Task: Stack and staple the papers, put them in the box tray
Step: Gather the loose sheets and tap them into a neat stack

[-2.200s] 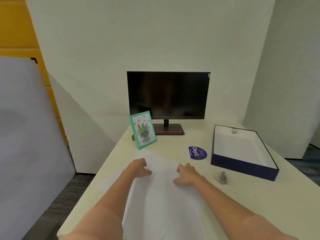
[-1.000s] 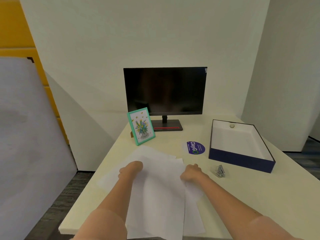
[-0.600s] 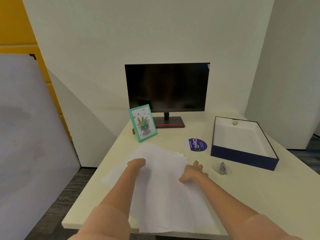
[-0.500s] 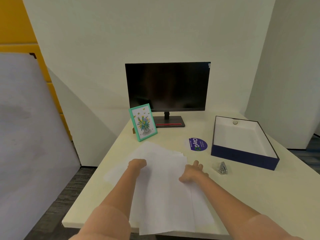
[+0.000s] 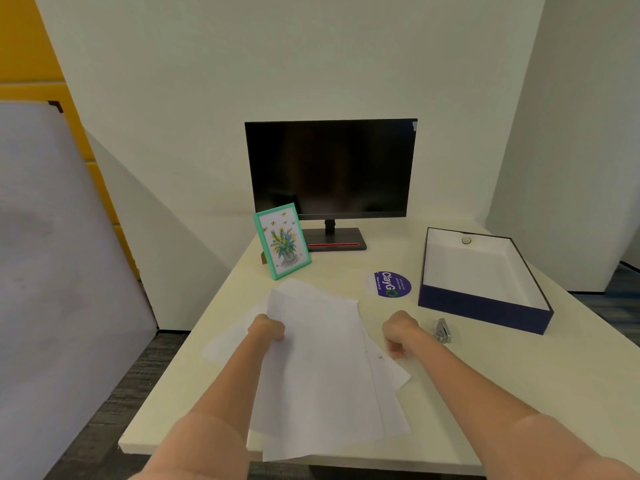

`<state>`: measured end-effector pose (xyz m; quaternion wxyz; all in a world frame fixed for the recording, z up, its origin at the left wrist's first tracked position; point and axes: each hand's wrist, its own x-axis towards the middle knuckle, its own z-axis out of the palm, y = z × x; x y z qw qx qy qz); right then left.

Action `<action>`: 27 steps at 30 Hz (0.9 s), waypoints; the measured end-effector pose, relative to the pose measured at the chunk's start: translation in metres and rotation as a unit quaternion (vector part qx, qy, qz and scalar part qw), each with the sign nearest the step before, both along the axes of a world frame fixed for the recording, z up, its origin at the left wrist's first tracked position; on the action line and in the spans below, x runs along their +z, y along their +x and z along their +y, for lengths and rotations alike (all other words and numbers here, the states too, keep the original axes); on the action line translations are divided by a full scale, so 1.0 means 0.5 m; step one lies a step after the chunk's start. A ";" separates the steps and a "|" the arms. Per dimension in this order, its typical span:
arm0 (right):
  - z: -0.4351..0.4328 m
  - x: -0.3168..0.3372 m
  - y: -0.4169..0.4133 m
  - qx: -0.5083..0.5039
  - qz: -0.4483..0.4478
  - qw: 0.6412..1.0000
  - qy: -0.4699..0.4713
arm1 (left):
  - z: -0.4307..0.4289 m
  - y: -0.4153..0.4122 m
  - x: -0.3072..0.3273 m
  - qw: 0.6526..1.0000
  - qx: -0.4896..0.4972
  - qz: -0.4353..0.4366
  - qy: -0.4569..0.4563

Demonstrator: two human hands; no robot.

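Note:
Several white papers point(image 5: 322, 362) lie in a loose, fanned pile on the cream table, their near edges hanging over the table's front edge. My left hand point(image 5: 267, 328) grips the pile's left edge, fingers curled on the top sheets. My right hand point(image 5: 398, 331) is closed at the pile's right side, pinching a sheet's edge. A small silver stapler point(image 5: 442, 330) sits on the table just right of my right hand. The box tray point(image 5: 485, 308), navy outside and white inside, stands open at the right with a small round thing at its far end.
A dark monitor point(image 5: 330, 169) stands at the back of the table point(image 5: 519, 386). A teal picture frame point(image 5: 282, 241) leans in front of it at the left. A round purple sticker point(image 5: 391, 284) lies between papers and tray. A large white board point(image 5: 52, 271) leans at the left.
The papers have been pulled from a wide spread into a narrower pile. My right hand went from flat on the sheets to closed at their right edge; my left hand now grips the left edge.

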<state>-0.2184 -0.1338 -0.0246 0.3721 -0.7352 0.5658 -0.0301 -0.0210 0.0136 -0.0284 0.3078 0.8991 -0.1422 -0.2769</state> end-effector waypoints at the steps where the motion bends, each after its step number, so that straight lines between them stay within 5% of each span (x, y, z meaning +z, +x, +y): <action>1: 0.002 0.003 0.000 0.006 0.005 1.000 0.008 | -0.001 -0.004 -0.002 1.000 0.004 0.011 -0.008; 20: 0.040 0.012 0.038 0.047 0.026 0.999 0.012 | -0.003 -0.026 -0.012 0.995 0.053 0.065 -0.056; 27: 0.007 0.005 0.041 0.029 -0.044 0.998 0.043 | 0.038 0.007 -0.026 0.970 -0.031 -0.224 0.089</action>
